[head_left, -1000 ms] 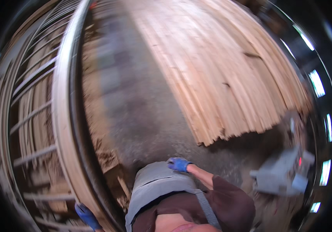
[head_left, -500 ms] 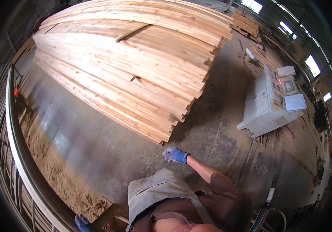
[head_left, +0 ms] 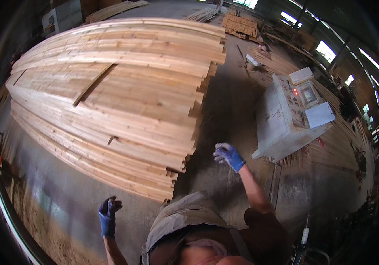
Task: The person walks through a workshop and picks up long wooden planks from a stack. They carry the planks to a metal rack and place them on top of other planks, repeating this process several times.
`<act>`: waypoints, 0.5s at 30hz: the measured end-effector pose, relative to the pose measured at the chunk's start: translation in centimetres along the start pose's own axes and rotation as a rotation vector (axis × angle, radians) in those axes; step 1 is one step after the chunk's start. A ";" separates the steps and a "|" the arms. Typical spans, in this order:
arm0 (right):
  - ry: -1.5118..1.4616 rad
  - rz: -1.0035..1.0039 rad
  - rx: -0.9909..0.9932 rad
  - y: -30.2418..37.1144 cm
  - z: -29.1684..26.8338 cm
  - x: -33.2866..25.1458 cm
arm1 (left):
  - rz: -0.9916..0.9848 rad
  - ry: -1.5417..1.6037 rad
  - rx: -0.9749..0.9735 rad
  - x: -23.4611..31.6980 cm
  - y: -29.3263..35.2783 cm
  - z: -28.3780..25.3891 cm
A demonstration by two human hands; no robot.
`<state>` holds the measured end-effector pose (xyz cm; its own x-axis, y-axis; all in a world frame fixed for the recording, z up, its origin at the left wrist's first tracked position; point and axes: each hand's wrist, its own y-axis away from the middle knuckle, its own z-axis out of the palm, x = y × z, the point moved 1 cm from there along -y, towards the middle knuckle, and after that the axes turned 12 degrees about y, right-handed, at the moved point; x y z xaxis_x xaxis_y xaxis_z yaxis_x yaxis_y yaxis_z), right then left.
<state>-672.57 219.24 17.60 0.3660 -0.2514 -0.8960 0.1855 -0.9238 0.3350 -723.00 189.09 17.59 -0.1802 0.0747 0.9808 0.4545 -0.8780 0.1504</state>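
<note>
Dim shed overall on my feed, uneven exposure. Daylight enters through windows [head_left: 326, 51] far right, blown white. Plank stack [head_left: 132, 117] at left is the brightest large surface; I can read its grain, softer toward the far left. Heavy shadow on the floor [head_left: 227, 110] between stack and control console [head_left: 271, 117]; near right goes almost black. Bluish-white glare on the floor at left; metal rail [head_left: 1, 203] there shines along its edge. Red lamps [head_left: 296, 91] on the console glow clearly. Fisheye bows rail and planks; I get black vignetting all round the rim.
</note>
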 end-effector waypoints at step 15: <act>0.525 -0.862 0.401 -48.1 -34.8 -35.7 | -0.039 0.464 -0.810 15.9 -23.3 53.7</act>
<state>-662.84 282.70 43.60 0.6174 0.5938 -0.5160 0.2906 -0.7817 -0.5518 -689.61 236.17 36.34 -0.5919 0.0676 0.8031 -0.2740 -0.9540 -0.1217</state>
